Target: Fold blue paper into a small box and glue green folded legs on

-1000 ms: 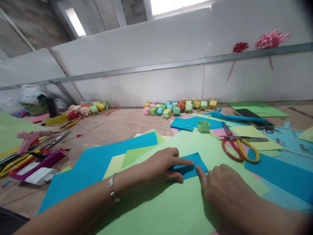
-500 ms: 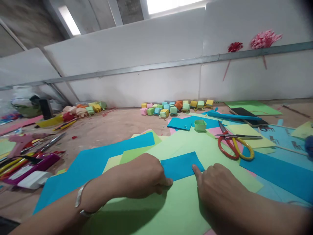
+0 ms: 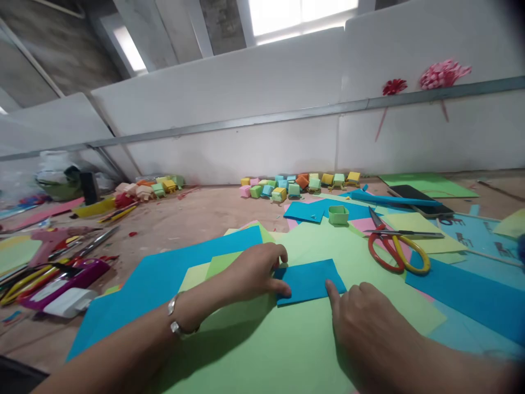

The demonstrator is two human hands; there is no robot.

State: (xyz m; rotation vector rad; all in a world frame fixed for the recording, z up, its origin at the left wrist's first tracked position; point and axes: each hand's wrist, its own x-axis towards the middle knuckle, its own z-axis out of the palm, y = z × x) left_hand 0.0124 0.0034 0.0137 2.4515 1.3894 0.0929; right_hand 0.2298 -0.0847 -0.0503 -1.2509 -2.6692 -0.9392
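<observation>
A small folded blue paper rectangle (image 3: 310, 280) lies on a large light-green sheet (image 3: 283, 345). My left hand (image 3: 256, 271) grips the rectangle's left edge, thumb underneath and fingers curled over it. My right hand (image 3: 363, 317) is mostly closed, its index finger stretched out and pressing the rectangle's lower right edge. A silver bracelet (image 3: 178, 323) circles my left wrist.
Red-and-yellow scissors (image 3: 396, 249) lie to the right on coloured sheets. A small green paper box (image 3: 338, 214) and a row of folded paper cubes (image 3: 295, 183) sit further back. A phone (image 3: 422, 198) rests at far right. Pens and a glue gun (image 3: 49, 241) clutter the left.
My left hand slid from the middle of the blue paper to its left edge and now pinches it. My right index finger stays on the lower right edge.
</observation>
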